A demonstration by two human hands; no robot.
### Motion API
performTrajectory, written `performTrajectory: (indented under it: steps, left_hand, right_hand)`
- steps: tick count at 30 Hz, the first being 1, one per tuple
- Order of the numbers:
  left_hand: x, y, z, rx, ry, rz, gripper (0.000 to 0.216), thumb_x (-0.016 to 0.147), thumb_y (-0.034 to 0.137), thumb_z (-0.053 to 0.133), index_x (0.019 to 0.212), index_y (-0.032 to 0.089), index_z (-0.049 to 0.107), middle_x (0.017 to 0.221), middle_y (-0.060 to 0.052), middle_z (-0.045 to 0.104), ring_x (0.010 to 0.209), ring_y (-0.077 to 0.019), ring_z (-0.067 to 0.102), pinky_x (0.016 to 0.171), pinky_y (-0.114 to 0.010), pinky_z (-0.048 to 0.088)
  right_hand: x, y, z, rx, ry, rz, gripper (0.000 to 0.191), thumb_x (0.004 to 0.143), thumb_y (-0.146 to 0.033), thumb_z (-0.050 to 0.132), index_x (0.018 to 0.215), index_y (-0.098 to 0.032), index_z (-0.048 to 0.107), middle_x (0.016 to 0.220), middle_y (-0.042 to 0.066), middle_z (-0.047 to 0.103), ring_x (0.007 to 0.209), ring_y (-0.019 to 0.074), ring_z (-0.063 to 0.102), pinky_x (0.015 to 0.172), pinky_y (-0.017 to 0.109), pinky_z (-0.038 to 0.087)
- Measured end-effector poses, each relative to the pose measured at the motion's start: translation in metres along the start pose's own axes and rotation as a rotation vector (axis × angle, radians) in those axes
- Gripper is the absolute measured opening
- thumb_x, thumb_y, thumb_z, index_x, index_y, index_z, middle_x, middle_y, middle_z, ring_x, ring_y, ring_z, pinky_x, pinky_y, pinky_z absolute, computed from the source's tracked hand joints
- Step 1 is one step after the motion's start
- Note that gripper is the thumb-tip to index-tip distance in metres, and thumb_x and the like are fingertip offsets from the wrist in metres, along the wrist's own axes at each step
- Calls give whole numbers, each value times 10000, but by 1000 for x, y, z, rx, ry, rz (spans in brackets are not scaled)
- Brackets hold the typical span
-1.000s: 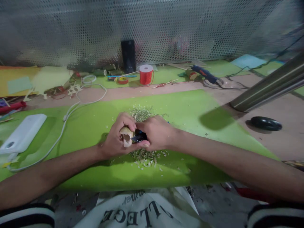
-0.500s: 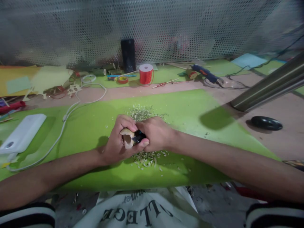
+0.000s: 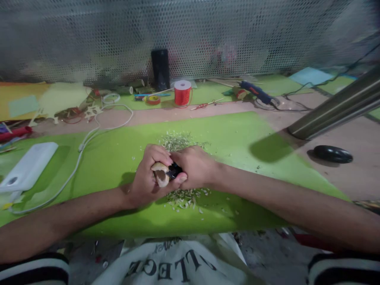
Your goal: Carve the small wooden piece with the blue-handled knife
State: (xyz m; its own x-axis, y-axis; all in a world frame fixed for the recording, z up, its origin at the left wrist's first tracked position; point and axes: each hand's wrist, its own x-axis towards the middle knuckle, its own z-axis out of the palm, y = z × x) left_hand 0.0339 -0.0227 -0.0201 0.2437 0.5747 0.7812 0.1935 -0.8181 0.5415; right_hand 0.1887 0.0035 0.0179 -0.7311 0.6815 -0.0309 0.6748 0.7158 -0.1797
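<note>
My left hand point(image 3: 148, 172) is wrapped round a short hollow piece of bamboo point(image 3: 162, 178), its pale, uneven open rim facing up toward me. Against the rim's right side lies a black tool point(image 3: 174, 170), gripped in my right hand point(image 3: 194, 168); fingers cover most of it, so its exact kind does not show. The two hands touch, the right thumb pointing left beneath the tool. Pale shavings point(image 3: 185, 204) are scattered below and beyond the hands on a green mat point(image 3: 113, 146).
A white power bank point(image 3: 32, 164) with a white cable lies left. Along the back stand a red thread spool point(image 3: 182, 94), a dark phone point(image 3: 160, 70) and a blue glue gun point(image 3: 257, 93). Right are a metal post point(image 3: 332, 105) and a black oval object point(image 3: 333, 154).
The bamboo piece has tilted and shifted slightly in my left hand, and the black tool sits a little differently at its rim. Both hands stay in nearly the same place.
</note>
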Motion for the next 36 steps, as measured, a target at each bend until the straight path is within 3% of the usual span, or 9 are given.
performTrajectory:
  steps: [4,10,16,24,36]
  left_hand:
    - [5,-3,-7,25,-59,32,398,701,347,829,898,222,506,844,-6,534,830,-158,552,732,-318,515]
    - [8,-11,-10,-73,-107,-45,504,630,483,845,895,214,512,909,-26,523,907,-180,552,781,-343,513]
    - [4,-18,-10,-94,-110,21,478,650,504,825,892,233,515,919,-14,521,910,-178,560,820,-362,531]
    - [0,-23,-8,-262,-110,-18,499,644,496,827,940,235,521,959,-7,521,930,-170,576,831,-341,533]
    - [-4,-26,-9,-296,-122,-44,550,611,529,821,965,242,513,987,-14,523,950,-176,581,851,-354,530]
  right_hand:
    - [0,1,1,-20,48,-18,414,680,-366,454,990,-147,619,746,83,696,595,221,597,513,299,248]
    - [-3,1,2,-36,61,-21,488,778,-506,397,1031,-145,606,769,90,704,612,229,610,506,298,176]
    - [-5,3,7,15,91,-72,513,777,-573,412,985,-154,622,717,75,682,567,205,575,505,293,190]
    - [-6,10,12,96,183,-177,363,760,-408,486,970,-154,640,729,56,676,566,171,550,516,287,249]
    - [-7,7,9,79,151,-132,373,723,-361,479,984,-155,647,751,60,694,563,173,563,514,286,236]
